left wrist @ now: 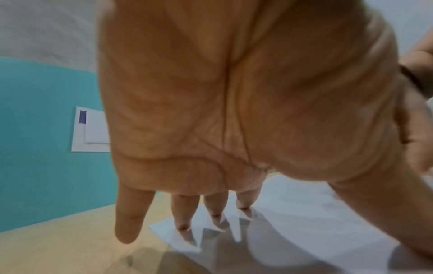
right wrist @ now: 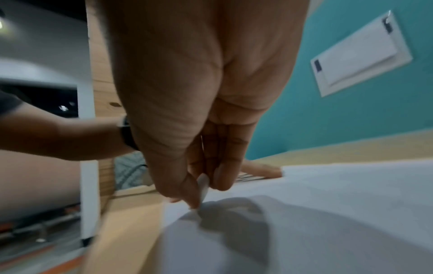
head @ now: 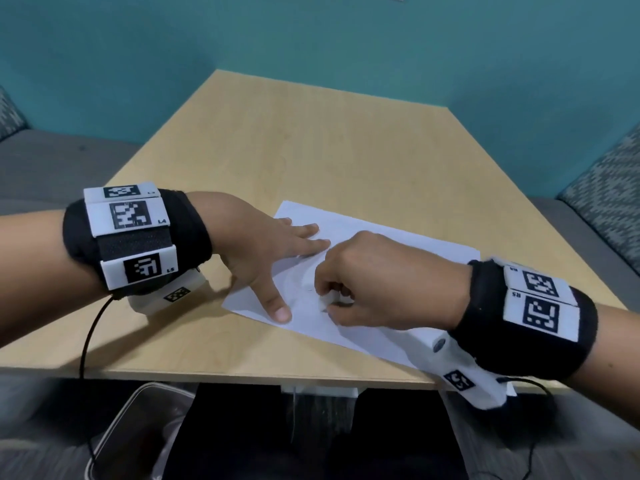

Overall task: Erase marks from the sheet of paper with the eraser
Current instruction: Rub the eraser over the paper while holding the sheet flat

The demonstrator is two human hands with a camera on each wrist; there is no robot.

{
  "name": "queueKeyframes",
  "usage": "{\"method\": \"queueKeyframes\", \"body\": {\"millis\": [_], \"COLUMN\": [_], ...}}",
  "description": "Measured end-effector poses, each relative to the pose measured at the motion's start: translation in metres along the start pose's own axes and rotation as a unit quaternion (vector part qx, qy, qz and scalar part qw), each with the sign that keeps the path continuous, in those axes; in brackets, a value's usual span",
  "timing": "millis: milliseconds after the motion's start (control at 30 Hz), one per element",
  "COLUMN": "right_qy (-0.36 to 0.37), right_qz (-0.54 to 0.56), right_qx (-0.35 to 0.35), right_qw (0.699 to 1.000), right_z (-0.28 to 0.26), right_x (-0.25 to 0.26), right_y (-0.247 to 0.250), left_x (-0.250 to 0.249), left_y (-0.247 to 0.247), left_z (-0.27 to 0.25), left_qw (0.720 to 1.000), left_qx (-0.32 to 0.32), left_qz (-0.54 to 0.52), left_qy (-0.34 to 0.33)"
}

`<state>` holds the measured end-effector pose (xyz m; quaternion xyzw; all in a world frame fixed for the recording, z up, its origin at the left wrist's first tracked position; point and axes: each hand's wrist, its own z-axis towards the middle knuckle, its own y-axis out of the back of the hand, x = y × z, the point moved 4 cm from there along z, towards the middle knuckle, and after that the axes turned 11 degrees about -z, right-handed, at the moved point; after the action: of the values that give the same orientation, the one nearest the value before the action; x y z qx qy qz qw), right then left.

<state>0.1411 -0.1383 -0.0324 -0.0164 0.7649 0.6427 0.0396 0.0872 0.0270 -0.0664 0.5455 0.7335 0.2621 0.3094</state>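
A white sheet of paper (head: pixel 398 244) lies on the wooden table (head: pixel 311 150), near its front edge. My left hand (head: pixel 273 251) is spread flat, its straight fingers and thumb pressing the sheet's left part; the left wrist view shows the fingertips (left wrist: pixel 182 225) on the paper (left wrist: pixel 304 213). My right hand (head: pixel 349 282) pinches a small white eraser (head: pixel 325 301) between thumb and fingers, its tip down on the sheet. In the right wrist view the eraser (right wrist: pixel 203 185) meets the paper (right wrist: pixel 328 204). Any marks are too faint to make out.
Teal wall behind the table, with a white notice (left wrist: pixel 91 129) on it. Grey sofas with patterned cushions (head: pixel 609 188) flank the table. A clear plastic bin (head: pixel 138 431) sits on the floor under the front edge.
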Motion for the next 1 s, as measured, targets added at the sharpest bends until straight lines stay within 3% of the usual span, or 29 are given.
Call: {"method": "queueKeyframes", "body": {"millis": [100,233,367,500,700,767,1000], "right_qy": [-0.015,0.035,-0.072,-0.125,-0.113,-0.099,-0.078], "right_qz": [-0.003,0.029,0.034,0.063,0.059,0.055,0.061], "right_qx": [-0.019,0.009,-0.053,0.01,0.015,0.011,0.034], "right_qw": [1.0,0.999,0.995,0.99,0.992,0.994,0.994], "right_z": [-0.001,-0.012,-0.021,-0.05,-0.074,-0.079,-0.084], "right_x": [0.0,0.022,-0.05,-0.086,-0.064,-0.051,-0.016], "right_y": [-0.002,-0.001,0.014,-0.005,-0.017,-0.019,-0.021], "left_x": [0.002,0.004,0.007,0.012,0.017,0.008,-0.02], "left_y": [0.0,-0.001,0.004,0.021,0.037,0.035,0.013], "left_z": [0.003,0.004,0.002,0.0,-0.005,-0.006,-0.007], "left_qw": [1.0,1.0,1.0,0.996,0.991,0.987,0.987], "left_qx": [0.001,0.001,-0.003,-0.036,-0.115,-0.148,-0.152], "left_qz": [0.0,0.0,0.009,0.084,0.06,0.068,0.031], "left_qy": [-0.003,-0.004,-0.019,-0.022,0.033,0.018,-0.042]}}
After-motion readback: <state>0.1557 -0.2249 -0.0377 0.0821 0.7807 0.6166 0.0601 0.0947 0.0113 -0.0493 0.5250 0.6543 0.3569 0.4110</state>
